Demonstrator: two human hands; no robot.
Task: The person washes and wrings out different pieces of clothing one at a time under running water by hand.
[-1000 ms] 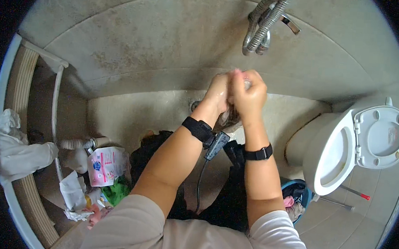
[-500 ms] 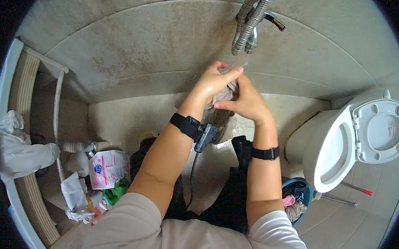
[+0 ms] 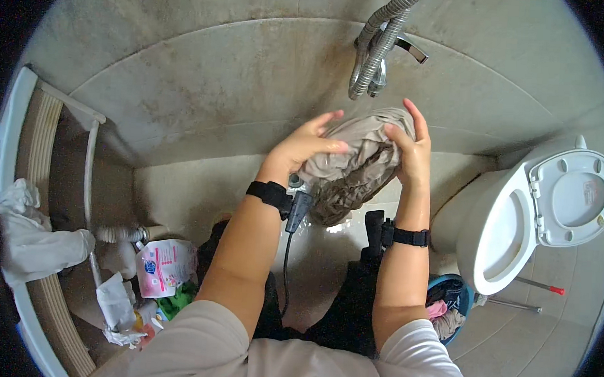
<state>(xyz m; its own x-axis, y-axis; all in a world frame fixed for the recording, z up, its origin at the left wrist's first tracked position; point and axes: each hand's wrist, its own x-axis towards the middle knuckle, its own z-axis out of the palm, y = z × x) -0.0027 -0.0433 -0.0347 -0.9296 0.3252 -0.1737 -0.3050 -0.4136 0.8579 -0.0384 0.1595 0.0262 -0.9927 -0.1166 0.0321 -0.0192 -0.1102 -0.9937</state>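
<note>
A wet beige cloth (image 3: 360,147), bunched up, hangs between my two hands below the tap (image 3: 378,81). Its lower part is soaked darker and droops toward the floor. My left hand (image 3: 305,146) grips the cloth's left side, thumb laid across it. On the opposite side, my right hand (image 3: 413,145) pinches the fabric with the thumb in front, and one finger points upward. What kind of garment it is cannot be made out. Black straps circle both wrists, and a small black device with a cable sits at the left one.
Beside me on the right are a white toilet (image 3: 501,233) with its lid raised and a blue basin (image 3: 470,303) of clothes. To my left, a pink-and-white refill pouch (image 3: 165,267) lies near a rack (image 3: 90,170) holding white cloth. A metal hose (image 3: 378,46) hangs by the tap.
My hands have moved apart and the cloth has spread wider between them. My right hand has shifted right. The water stream seen under the tap earlier no longer shows.
</note>
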